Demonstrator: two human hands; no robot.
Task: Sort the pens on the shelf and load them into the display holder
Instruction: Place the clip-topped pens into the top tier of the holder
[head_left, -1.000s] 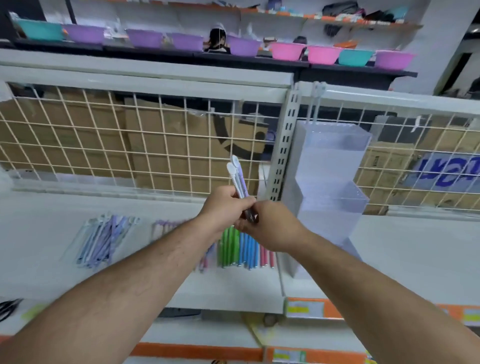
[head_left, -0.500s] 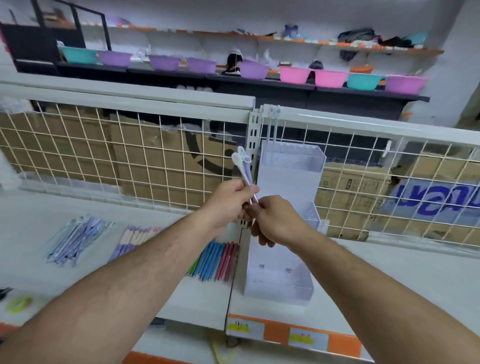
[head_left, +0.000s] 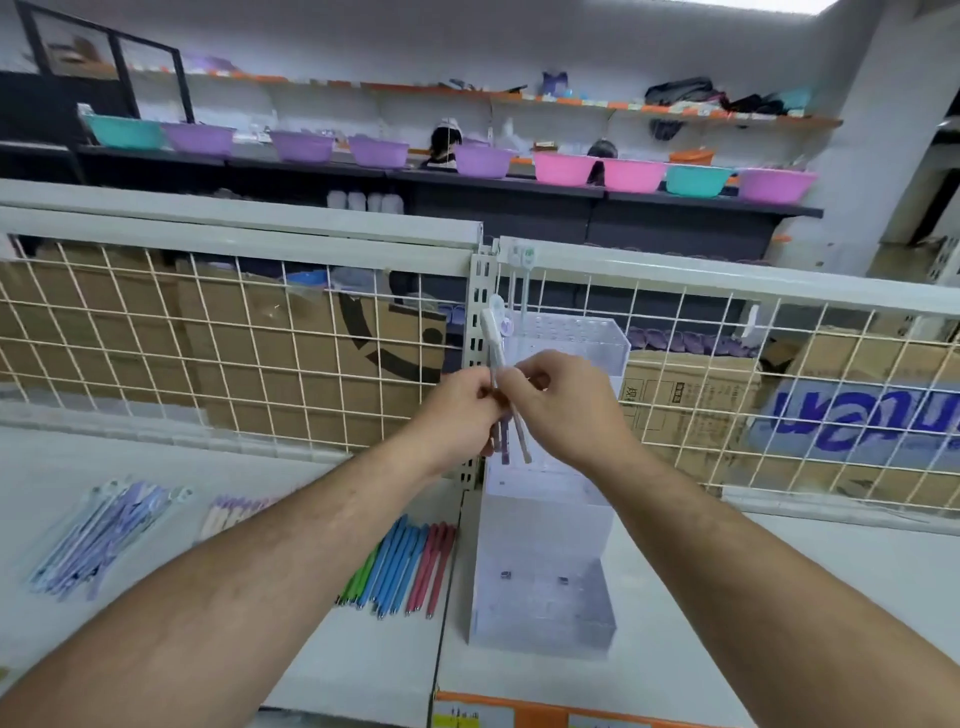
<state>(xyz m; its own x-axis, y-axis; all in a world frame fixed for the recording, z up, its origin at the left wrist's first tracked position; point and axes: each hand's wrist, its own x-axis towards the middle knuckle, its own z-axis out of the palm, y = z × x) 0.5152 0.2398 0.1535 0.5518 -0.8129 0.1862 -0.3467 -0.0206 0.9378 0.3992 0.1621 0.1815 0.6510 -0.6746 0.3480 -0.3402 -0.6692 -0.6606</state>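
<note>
Your hands have come across to sit directly in front of the display holder (head_left: 545, 577), which a second ago stood off to their right. The held pens (head_left: 504, 441) now hang before its upper tiers rather than over the left half of the shelf (head_left: 779, 597). Your left hand (head_left: 457, 410) is curled round the small bunch as before, but your right hand (head_left: 569, 402) has changed its job. It was closed low round the base of the bunch, and now its thumb and fingertips pinch the barrel of the white pen (head_left: 491, 332), whose capped end stands above both hands. That reads as you singling one pen out, ready to drop it into a tier. None of the held ones is in the holder yet. Two pale pens (head_left: 521, 270) rise behind the top tier, apparently already loaded, though their lower ends are hard to make out. Most of the work remains. The green, blue and red pens (head_left: 400, 566) lie in a row near the shelf's front edge just left of the holder, and the wrapped purple pens (head_left: 104, 540) lie well to the left, untouched.
</note>
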